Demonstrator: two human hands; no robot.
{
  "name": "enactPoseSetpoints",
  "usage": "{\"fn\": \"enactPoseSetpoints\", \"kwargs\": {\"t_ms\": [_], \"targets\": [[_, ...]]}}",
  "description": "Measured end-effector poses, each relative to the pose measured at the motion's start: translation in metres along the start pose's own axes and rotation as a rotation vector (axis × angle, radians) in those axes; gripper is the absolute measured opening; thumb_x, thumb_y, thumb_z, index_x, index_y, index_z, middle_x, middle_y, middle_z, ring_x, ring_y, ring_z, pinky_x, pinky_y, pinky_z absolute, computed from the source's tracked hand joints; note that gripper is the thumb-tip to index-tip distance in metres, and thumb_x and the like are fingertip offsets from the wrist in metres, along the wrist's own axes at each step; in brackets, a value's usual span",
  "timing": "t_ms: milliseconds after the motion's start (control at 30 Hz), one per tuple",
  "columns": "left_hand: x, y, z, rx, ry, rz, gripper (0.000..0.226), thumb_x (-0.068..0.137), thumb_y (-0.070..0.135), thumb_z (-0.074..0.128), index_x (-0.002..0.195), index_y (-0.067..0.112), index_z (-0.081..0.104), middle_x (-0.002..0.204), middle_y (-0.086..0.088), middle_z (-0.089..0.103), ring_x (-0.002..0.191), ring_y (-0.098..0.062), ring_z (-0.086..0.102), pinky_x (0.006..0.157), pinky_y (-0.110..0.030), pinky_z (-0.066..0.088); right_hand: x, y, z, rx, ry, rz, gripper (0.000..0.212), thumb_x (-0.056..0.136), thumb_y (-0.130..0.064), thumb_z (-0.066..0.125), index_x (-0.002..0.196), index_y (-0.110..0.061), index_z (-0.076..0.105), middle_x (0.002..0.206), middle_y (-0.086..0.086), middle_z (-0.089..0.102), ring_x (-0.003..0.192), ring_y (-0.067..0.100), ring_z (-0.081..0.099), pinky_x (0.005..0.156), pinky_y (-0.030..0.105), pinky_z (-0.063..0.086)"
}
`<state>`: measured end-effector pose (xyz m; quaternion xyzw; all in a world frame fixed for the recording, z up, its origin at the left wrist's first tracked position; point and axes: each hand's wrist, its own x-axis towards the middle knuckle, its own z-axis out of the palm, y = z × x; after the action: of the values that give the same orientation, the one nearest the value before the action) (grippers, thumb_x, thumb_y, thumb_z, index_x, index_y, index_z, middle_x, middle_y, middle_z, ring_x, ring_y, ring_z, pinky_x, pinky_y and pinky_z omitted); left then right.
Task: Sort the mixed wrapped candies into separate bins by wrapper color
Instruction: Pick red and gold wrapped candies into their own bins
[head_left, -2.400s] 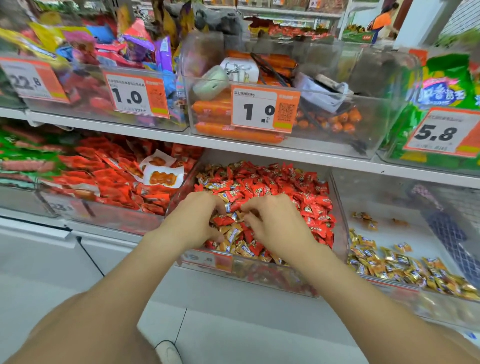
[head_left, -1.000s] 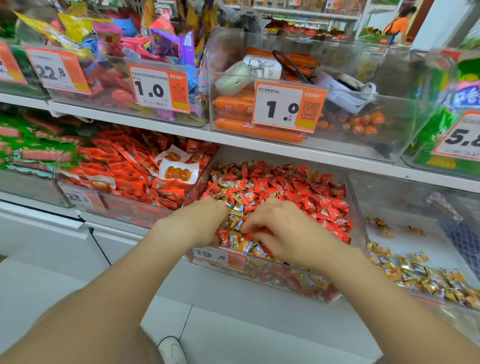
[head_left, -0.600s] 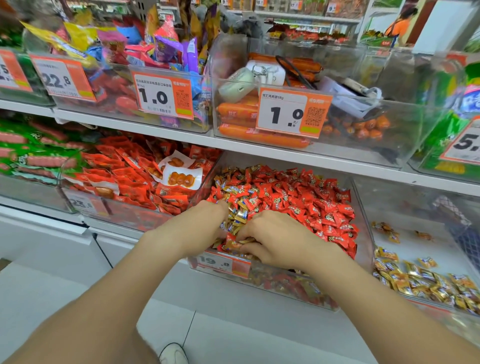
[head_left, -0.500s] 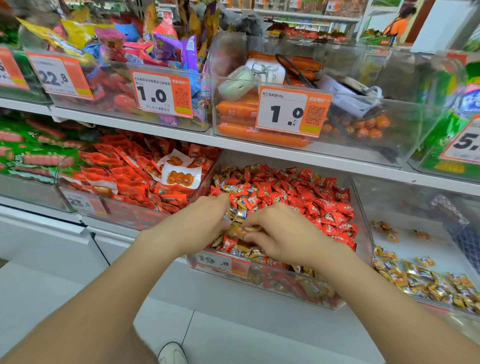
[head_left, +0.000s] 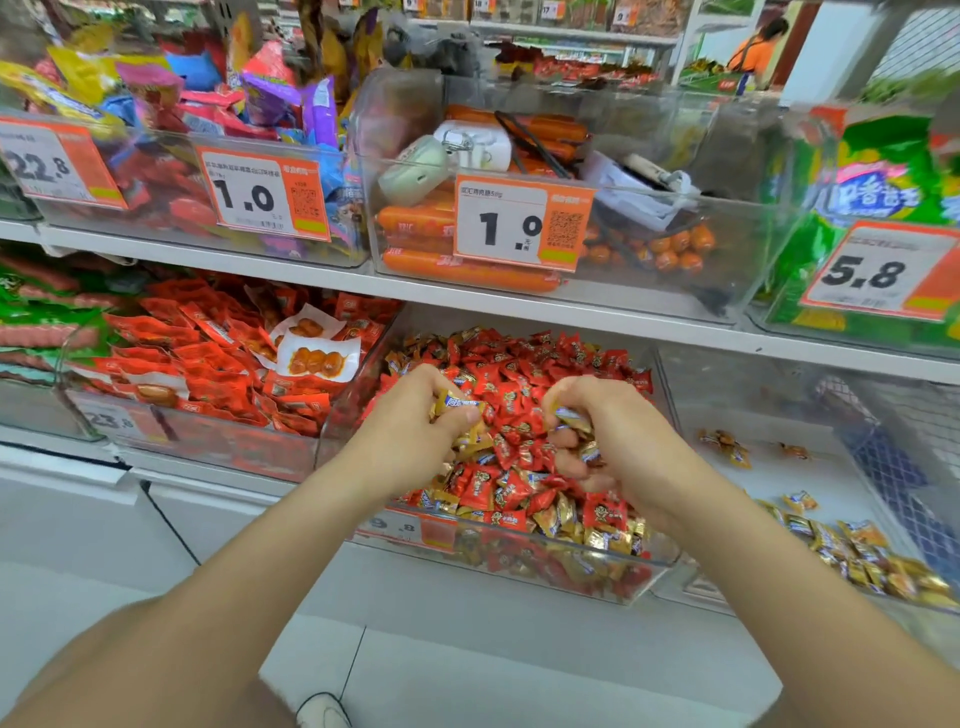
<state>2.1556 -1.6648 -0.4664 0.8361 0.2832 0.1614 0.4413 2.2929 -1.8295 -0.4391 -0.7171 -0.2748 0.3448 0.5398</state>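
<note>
Both hands are hovering over the middle bin (head_left: 639, 582), a clear container sitting under the white shelf board (head_left: 571, 317). The left hand (head_left: 410, 426) is curling its fingers round several gold-wrapped candies (head_left: 457, 408), with the thumb pressing on them. The right hand (head_left: 613, 436) is likewise gripping a small gold cluster (head_left: 571, 418) inside curled fingers. The middle bin is holding a mixed heap: red-wrapped candies (head_left: 519, 374) are filling the back and centre, while loose gold pieces (head_left: 597, 530) are lying among red ones along the front wall. The right bin (head_left: 779, 483), just beside the middle bin, is containing a gold pile (head_left: 857, 556) gathered toward its front right, with a few pieces lying apart further back. The left bin (head_left: 78, 415) is holding red snack packets (head_left: 208, 353). An orange price tag (head_left: 522, 228) is hanging on the upper bin (head_left: 727, 291) directly above the hands.
</note>
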Motion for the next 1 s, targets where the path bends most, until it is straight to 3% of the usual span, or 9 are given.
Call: {"fn": "enactPoseSetpoints", "kwargs": {"t_ms": [133, 200, 300, 500, 567, 667, 800, 867, 1000], "targets": [[-0.005, 0.028, 0.025, -0.071, 0.005, 0.112, 0.015, 0.102, 0.042, 0.064, 0.104, 0.029, 0.056, 0.099, 0.005, 0.066, 0.068, -0.012, 0.07, 0.062, -0.035, 0.055, -0.025, 0.0, -0.038, -0.094, 0.117, -0.133, 0.027, 0.106, -0.021, 0.049, 0.081, -0.012, 0.055, 0.073, 0.017, 0.03, 0.051, 0.018, 0.029, 0.046, 0.021, 0.021], [-0.01, 0.048, 0.042, -0.106, -0.046, 0.169, 0.013, 0.101, 0.04, 0.065, 0.104, 0.03, 0.058, 0.09, 0.005, 0.069, 0.063, -0.01, 0.068, 0.057, -0.031, 0.05, -0.036, 0.006, -0.064, -0.117, 0.191, -0.161, 0.026, 0.11, -0.024, 0.051, 0.095, -0.011, 0.067, 0.066, 0.02, 0.048, 0.048, 0.019, 0.041, 0.044, 0.019, 0.031], [-0.02, 0.082, 0.077, -0.13, -0.123, 0.262, 0.011, 0.101, 0.034, 0.067, 0.103, 0.026, 0.059, 0.078, 0.01, 0.07, 0.059, -0.009, 0.066, 0.052, -0.023, 0.046, -0.046, 0.024, -0.108, -0.104, 0.318, -0.121, 0.02, 0.108, -0.022, 0.057, 0.106, -0.016, 0.076, 0.078, 0.014, 0.073, 0.056, 0.017, 0.052, 0.048, 0.024, 0.037], [-0.012, 0.139, 0.16, 0.218, -0.296, 0.623, 0.013, 0.103, 0.031, 0.063, 0.11, 0.023, 0.055, 0.08, 0.003, 0.067, 0.064, -0.007, 0.056, 0.065, -0.03, 0.046, -0.06, 0.084, -0.195, -0.454, 0.562, 0.063, 0.029, 0.105, -0.021, 0.055, 0.087, -0.007, 0.073, 0.075, 0.013, 0.074, 0.047, 0.012, 0.056, 0.05, 0.028, 0.044], [-0.003, 0.151, 0.191, 0.382, -0.283, 0.619, 0.015, 0.105, 0.033, 0.057, 0.114, 0.024, 0.049, 0.092, -0.005, 0.068, 0.082, -0.027, 0.064, 0.074, -0.043, 0.053, -0.064, 0.1, -0.211, -0.527, 0.561, 0.101, 0.032, 0.107, -0.023, 0.054, 0.087, -0.006, 0.072, 0.071, 0.008, 0.07, 0.049, 0.01, 0.055, 0.052, 0.026, 0.046], [0.014, 0.151, 0.233, 0.545, -0.279, 0.565, 0.02, 0.107, 0.034, 0.054, 0.119, 0.02, 0.048, 0.106, -0.013, 0.067, 0.097, -0.043, 0.063, 0.08, -0.051, 0.054, -0.068, 0.11, -0.223, -0.397, 0.459, 0.159, 0.021, 0.109, -0.02, 0.052, 0.108, -0.012, 0.072, 0.086, 0.006, 0.069, 0.071, 0.022, 0.068, 0.072, 0.037, 0.052], [0.029, 0.141, 0.256, 0.542, -0.407, 0.496, 0.038, 0.107, 0.041, 0.049, 0.141, 0.024, 0.051, 0.138, -0.01, 0.063, 0.129, -0.036, 0.055, 0.101, -0.048, 0.049, -0.075, 0.105, -0.227, -0.429, 0.431, 0.17, 0.035, 0.111, -0.013, 0.043, 0.137, -0.017, 0.066, 0.135, 0.011, 0.067, 0.116, 0.023, 0.064, 0.092, 0.037, 0.051], [0.027, 0.139, 0.251, 0.501, -0.383, 0.535, 0.034, 0.107, 0.037, 0.049, 0.137, 0.025, 0.058, 0.132, -0.006, 0.067, 0.127, -0.03, 0.055, 0.099, -0.043, 0.049, -0.078, 0.1, -0.224, -0.548, 0.474, 0.109, 0.034, 0.108, -0.014, 0.047, 0.132, -0.02, 0.069, 0.125, 0.004, 0.073, 0.106, 0.02, 0.068, 0.086, 0.034, 0.053], [0.006, 0.138, 0.204, 0.444, -0.045, 0.793, 0.016, 0.101, 0.033, 0.05, 0.1, 0.028, 0.065, 0.087, 0.007, 0.066, 0.088, -0.022, 0.062, 0.08, -0.045, 0.049, -0.081, 0.079, -0.196, -0.537, 0.46, -0.045, 0.026, 0.101, -0.013, 0.056, 0.107, -0.027, 0.076, 0.088, -0.004, 0.078, 0.08, 0.018, 0.075, 0.081, 0.042, 0.062]]}}
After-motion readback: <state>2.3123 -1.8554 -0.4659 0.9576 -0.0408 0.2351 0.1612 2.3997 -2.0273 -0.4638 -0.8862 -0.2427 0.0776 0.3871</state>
